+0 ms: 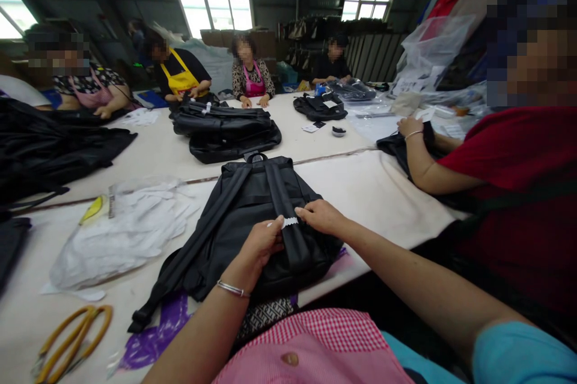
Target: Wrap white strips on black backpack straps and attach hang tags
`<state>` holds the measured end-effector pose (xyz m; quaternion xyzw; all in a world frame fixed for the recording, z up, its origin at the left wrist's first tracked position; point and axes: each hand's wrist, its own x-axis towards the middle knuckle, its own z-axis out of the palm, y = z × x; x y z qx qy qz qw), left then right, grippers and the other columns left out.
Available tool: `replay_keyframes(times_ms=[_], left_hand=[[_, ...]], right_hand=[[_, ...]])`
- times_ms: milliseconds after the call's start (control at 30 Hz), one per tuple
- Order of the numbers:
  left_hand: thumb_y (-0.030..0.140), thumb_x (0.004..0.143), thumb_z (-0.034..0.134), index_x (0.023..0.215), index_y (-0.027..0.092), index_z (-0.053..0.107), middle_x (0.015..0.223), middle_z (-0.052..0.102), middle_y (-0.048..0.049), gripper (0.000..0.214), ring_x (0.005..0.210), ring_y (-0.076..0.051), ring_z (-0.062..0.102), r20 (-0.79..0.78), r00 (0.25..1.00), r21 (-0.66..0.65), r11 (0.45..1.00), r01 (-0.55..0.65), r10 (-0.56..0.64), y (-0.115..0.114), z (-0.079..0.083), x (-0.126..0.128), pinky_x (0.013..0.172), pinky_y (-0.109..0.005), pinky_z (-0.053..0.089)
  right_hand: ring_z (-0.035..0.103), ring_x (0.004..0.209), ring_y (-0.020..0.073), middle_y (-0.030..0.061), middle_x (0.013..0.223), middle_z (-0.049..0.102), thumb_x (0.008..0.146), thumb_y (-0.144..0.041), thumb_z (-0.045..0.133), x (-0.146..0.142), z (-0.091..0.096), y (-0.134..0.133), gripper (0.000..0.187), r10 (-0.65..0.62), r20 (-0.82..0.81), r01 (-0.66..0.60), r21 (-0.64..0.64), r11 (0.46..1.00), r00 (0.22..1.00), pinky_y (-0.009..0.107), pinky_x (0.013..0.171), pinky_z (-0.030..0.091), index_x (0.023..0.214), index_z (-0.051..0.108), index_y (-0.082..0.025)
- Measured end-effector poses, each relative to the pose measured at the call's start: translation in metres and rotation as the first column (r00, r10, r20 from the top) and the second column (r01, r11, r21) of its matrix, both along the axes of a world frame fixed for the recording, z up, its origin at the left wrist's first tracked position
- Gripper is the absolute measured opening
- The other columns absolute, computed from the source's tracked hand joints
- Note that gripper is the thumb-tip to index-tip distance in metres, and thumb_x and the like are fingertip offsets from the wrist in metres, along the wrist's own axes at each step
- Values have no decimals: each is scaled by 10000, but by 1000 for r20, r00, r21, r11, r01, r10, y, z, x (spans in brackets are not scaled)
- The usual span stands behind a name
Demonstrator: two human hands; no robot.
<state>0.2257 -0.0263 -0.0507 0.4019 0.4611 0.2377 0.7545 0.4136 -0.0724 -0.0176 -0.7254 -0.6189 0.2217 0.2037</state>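
Observation:
A black backpack [243,216] lies on the table in front of me with its shoulder straps facing up. A white zigzag-edged strip [290,222] lies across one shoulder strap [283,192]. My left hand [261,243] is closed at the strap's left edge, its thumb by the strip's left end and its other fingers partly hidden. On the opposite edge, my right hand [322,216] pinches at the strip's right end. The other shoulder strap [202,234] trails loose toward the lower left.
Left of the backpack lies a clear plastic bag [130,228] of white pieces. Yellow-handled scissors [74,342] rest at the near left, by purple plastic [155,336]. More black bags [225,125] are stacked across the table. A co-worker in a red shirt [518,149] handles black material at right.

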Motion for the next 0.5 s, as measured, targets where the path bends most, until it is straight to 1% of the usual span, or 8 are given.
replay_keyframes(times_ms=[100, 200, 233, 300, 333, 400, 467, 500], left_hand=[[448, 646, 793, 771, 137, 621, 697, 644, -33, 376, 606, -141, 605, 47, 996, 56, 995, -85, 82, -3, -6, 8, 586, -264, 492], [440, 641, 790, 745, 140, 616, 607, 582, 16, 363, 524, -102, 537, 65, 989, 103, 985, -139, 133, -6, -11, 14, 521, -229, 443], [441, 637, 792, 740, 140, 615, 588, 566, 25, 365, 501, -94, 517, 64, 986, 119, 980, -159, 152, -6, -12, 16, 502, -223, 427], [440, 631, 796, 735, 138, 611, 583, 565, 24, 369, 488, -94, 510, 94, 979, 119, 974, -194, 183, -7, -13, 21, 495, -228, 426], [437, 630, 798, 732, 137, 609, 588, 573, 18, 370, 496, -99, 520, 123, 973, 102, 973, -209, 196, -6, -14, 24, 507, -235, 440], [425, 632, 802, 725, 136, 603, 597, 588, 7, 363, 519, -109, 543, 180, 963, 52, 976, -213, 201, -5, -14, 28, 538, -248, 468], [418, 650, 798, 738, 135, 608, 612, 600, 0, 352, 541, -116, 560, 193, 967, 11, 985, -170, 164, -4, -11, 30, 559, -256, 487], [422, 665, 791, 757, 136, 615, 630, 610, -5, 349, 555, -121, 571, 185, 974, 3, 991, -136, 133, -5, -8, 30, 569, -262, 497]], right_hand=[[528, 587, 152, 36, 568, 587, 881, -603, 424, -7, 2, 5, 557, 18, -4, -18, -41, 999, 1000, 267, 557, 327, 571, 625, -185], [434, 530, 124, -9, 478, 455, 797, -618, 547, -12, 0, 10, 538, 16, -37, -17, -49, 999, 999, 267, 520, 280, 483, 536, -182], [392, 516, 111, -28, 463, 402, 767, -607, 588, -13, -3, 11, 526, 0, -80, -3, -37, 999, 997, 264, 509, 260, 468, 497, -183], [316, 496, 88, -60, 458, 321, 730, -583, 628, -15, -10, 11, 510, -44, -255, 39, -22, 999, 966, 253, 488, 227, 473, 434, -188], [293, 486, 79, -71, 462, 304, 720, -577, 635, -15, -14, 10, 498, -70, -374, 64, -27, 998, 925, 246, 478, 218, 492, 420, -190], [280, 461, 68, -86, 464, 313, 699, -575, 649, -15, -22, 8, 477, -130, -598, 106, -75, 992, 791, 230, 453, 217, 536, 415, -193], [314, 443, 69, -85, 464, 367, 686, -565, 669, -13, -26, 6, 450, -187, -729, 132, -132, 982, 658, 220, 437, 245, 580, 441, -193], [339, 442, 74, -77, 466, 399, 682, -551, 682, -12, -27, 5, 432, -207, -761, 141, -153, 978, 615, 220, 436, 267, 597, 459, -191]])
